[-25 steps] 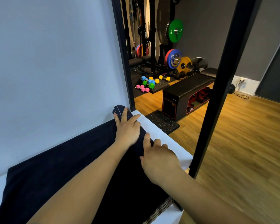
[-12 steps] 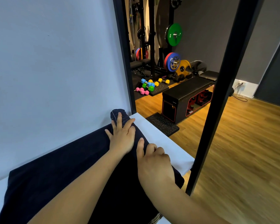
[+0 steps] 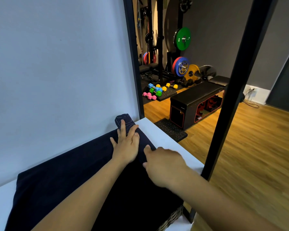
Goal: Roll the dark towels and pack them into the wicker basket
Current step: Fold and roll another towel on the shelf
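Note:
A dark navy towel [image 3: 60, 185] lies spread along the white shelf [image 3: 167, 139], its far end turned into a tight roll [image 3: 123, 120] by the wall. My left hand [image 3: 126, 144] presses flat on the roll with straight fingers. Beside it, my right hand [image 3: 163, 165] rests on the towel's near edge, fingers bent down onto the cloth. A corner of the wicker basket [image 3: 171, 219] shows under the towel at the bottom edge; most of it is hidden.
A black upright post [image 3: 237, 80] stands at the shelf's right edge and a black frame [image 3: 133, 64] at the wall's end. Beyond are a black bench [image 3: 193, 100], coloured dumbbells [image 3: 154, 92], weight plates [image 3: 182, 39] and wooden floor [image 3: 249, 155].
Both hands have slid back towards me along the towel, and the rolled end now shows more beyond my left fingertips. The view has tilted slightly.

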Demonstrator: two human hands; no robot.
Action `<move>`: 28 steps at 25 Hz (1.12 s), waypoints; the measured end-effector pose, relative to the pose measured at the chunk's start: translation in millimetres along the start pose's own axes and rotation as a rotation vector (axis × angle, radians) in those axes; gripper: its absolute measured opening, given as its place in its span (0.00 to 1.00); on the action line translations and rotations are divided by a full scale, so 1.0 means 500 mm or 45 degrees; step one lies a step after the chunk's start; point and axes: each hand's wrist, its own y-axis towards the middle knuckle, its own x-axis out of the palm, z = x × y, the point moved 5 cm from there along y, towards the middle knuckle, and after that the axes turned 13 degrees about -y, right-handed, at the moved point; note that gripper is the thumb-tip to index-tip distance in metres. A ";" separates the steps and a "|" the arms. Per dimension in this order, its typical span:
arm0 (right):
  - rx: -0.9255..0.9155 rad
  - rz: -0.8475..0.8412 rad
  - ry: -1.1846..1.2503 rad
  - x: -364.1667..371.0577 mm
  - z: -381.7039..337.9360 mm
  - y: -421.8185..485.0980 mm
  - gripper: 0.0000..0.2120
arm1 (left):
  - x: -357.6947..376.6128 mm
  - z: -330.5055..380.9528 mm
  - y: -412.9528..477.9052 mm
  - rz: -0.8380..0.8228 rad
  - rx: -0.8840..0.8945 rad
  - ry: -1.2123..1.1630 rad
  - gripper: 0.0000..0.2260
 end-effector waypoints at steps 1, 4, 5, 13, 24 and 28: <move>-0.034 0.008 0.073 -0.005 0.012 0.004 0.24 | 0.000 0.001 -0.001 -0.003 0.004 -0.002 0.20; 0.019 0.032 0.258 0.015 0.028 0.001 0.25 | 0.001 0.000 -0.003 0.002 0.025 0.006 0.21; 0.034 0.033 0.276 0.027 0.025 0.003 0.28 | 0.000 0.002 -0.003 0.007 0.035 0.011 0.20; 0.030 0.001 0.047 0.045 -0.033 0.008 0.33 | -0.019 -0.003 -0.010 0.075 0.135 0.445 0.23; -0.081 -0.123 -0.295 0.035 -0.108 -0.007 0.34 | -0.026 0.056 0.038 -0.251 -0.101 0.196 0.19; -0.274 -0.128 0.273 -0.004 -0.058 -0.018 0.29 | -0.029 0.027 0.028 -0.138 -0.045 0.047 0.21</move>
